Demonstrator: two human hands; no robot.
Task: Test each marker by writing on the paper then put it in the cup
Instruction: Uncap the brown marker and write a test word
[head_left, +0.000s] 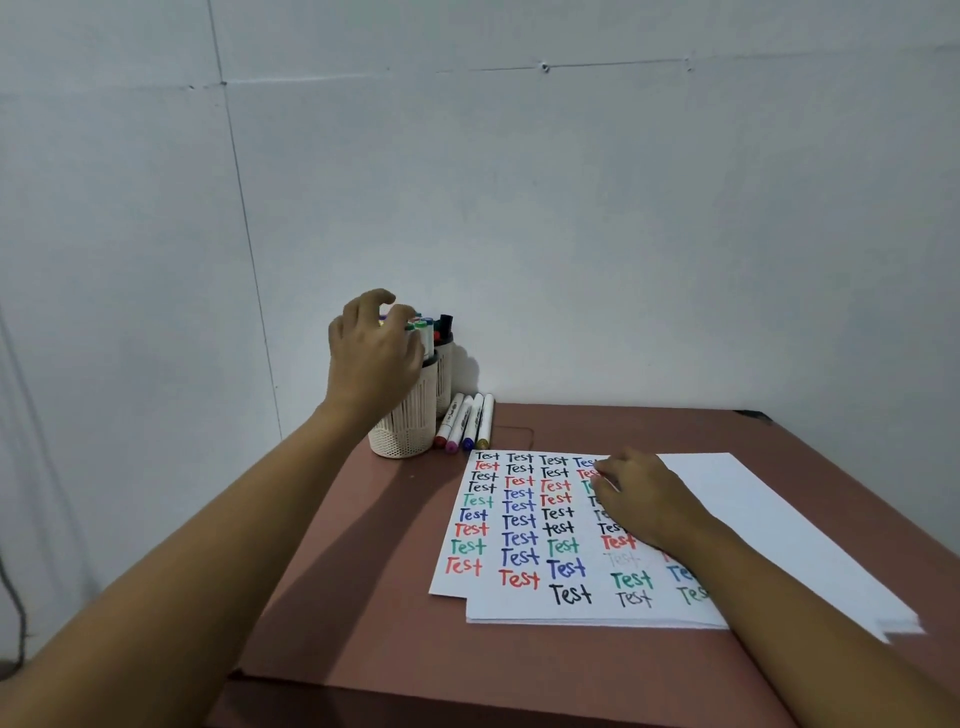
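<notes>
1. Paper (524, 603): thin & floppy. Right hand (641, 501) rests flat on it, fingers relaxed, holding nothing.
2. Four loose markers (467, 423) lie just beside cup (408, 426): prob. light, stiff, smooth. Grab mid-barrel.
3. Left hand (371, 353) curled over cup's marker tops. Can't tell if pinching, too blurred.

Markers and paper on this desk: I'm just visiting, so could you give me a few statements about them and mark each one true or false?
1. Four markers lie on the table beside the cup. True.
2. The paper is blank. False: it is covered with the word "Test" in several colours.
3. The left hand is at the tops of the upright markers in the cup. True.
4. The right hand holds a marker above the cup. False: it rests on the paper, with no marker visible in it.
</notes>
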